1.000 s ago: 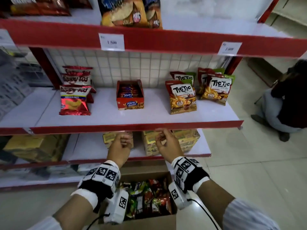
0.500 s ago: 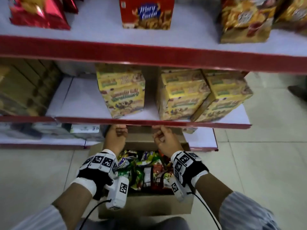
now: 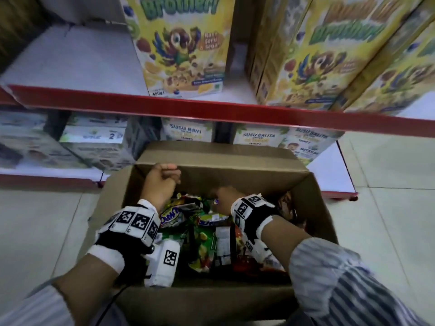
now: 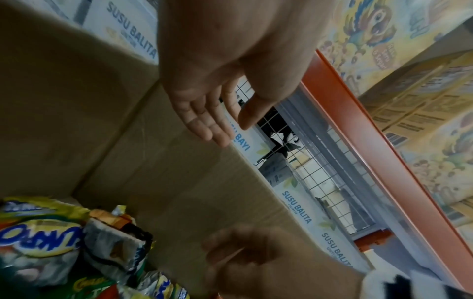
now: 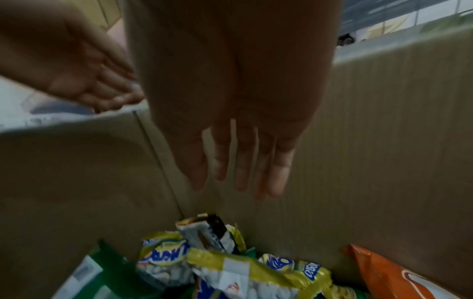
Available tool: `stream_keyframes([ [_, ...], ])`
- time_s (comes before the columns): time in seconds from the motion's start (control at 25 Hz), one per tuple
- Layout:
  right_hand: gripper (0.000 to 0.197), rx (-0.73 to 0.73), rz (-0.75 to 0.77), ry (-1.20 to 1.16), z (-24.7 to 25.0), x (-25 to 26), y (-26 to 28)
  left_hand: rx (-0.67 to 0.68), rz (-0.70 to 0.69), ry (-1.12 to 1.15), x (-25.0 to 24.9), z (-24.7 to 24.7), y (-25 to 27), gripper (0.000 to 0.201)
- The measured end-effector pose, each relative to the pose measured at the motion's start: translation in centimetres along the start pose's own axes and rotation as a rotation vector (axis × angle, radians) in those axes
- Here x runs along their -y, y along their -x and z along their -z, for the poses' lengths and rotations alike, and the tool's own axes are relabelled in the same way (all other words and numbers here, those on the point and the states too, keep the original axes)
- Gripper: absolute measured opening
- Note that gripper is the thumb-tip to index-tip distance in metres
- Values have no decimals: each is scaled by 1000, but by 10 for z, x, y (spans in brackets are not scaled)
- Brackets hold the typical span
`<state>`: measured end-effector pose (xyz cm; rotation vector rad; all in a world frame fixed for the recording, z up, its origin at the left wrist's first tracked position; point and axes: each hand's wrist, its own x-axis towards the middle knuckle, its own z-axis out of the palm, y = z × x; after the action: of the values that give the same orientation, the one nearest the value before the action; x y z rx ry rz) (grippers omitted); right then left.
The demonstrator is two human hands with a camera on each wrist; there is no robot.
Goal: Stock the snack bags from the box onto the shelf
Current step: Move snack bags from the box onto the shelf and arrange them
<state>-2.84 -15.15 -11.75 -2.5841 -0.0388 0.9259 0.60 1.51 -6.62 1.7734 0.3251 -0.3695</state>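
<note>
An open cardboard box (image 3: 235,177) stands on the floor in front of the shelves, holding several snack bags (image 3: 204,234) in yellow, green and red. My left hand (image 3: 162,180) is inside the box by its far wall, above the bags and holding nothing. In the left wrist view its fingers (image 4: 204,117) are extended and bare. My right hand (image 3: 223,196) is lower, over the middle of the bags. In the right wrist view its fingers (image 5: 240,165) hang straight above a yellow bag (image 5: 230,269), apart from it. An orange bag (image 5: 391,273) leans at the box's right wall.
A red-edged shelf (image 3: 188,109) just above the box carries yellow cereal boxes (image 3: 183,45), with bare white board (image 3: 70,64) to their left. Milk powder boxes (image 3: 186,132) fill the lowest shelf behind the box. Tiled floor (image 3: 388,208) lies on either side.
Both hands have dropped from the shelf edge down into the box. The view has tilted down and moved closer, so the upper snack shelves are out of sight.
</note>
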Motion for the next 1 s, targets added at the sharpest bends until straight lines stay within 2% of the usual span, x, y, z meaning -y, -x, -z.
stream_keyframes([
  [0.08,40,54,-72,99,-23,-10,-15,20,-38,26,9,-4,-10,25],
  [0.16,44,44,-127,45,-46,-18,-29,50,-79,27,19,-4,-19,22],
  [0.24,45,59,-131,66,-60,-23,-37,71,-114,39,24,0,-21,22],
  [0.36,46,134,-105,217,-69,-22,-44,94,-124,42,34,17,-19,25],
  [0.44,38,113,-102,215,-60,-15,-40,88,-114,6,40,27,-21,18],
  [0.52,40,11,-72,58,-39,-5,-33,97,-110,-74,40,34,-25,13],
  [0.56,38,-28,-36,-43,-22,1,-26,130,-117,-107,39,36,-26,17],
  [0.76,7,-188,75,-511,53,28,14,404,-181,-222,38,43,-15,61],
  [0.84,9,-235,135,-609,66,40,19,416,-224,-124,33,47,-8,56],
  [0.92,9,-292,163,-712,68,50,21,380,-193,92,27,48,-5,47],
  [1.0,15,-322,219,-837,60,52,21,318,-169,209,21,51,-4,40],
])
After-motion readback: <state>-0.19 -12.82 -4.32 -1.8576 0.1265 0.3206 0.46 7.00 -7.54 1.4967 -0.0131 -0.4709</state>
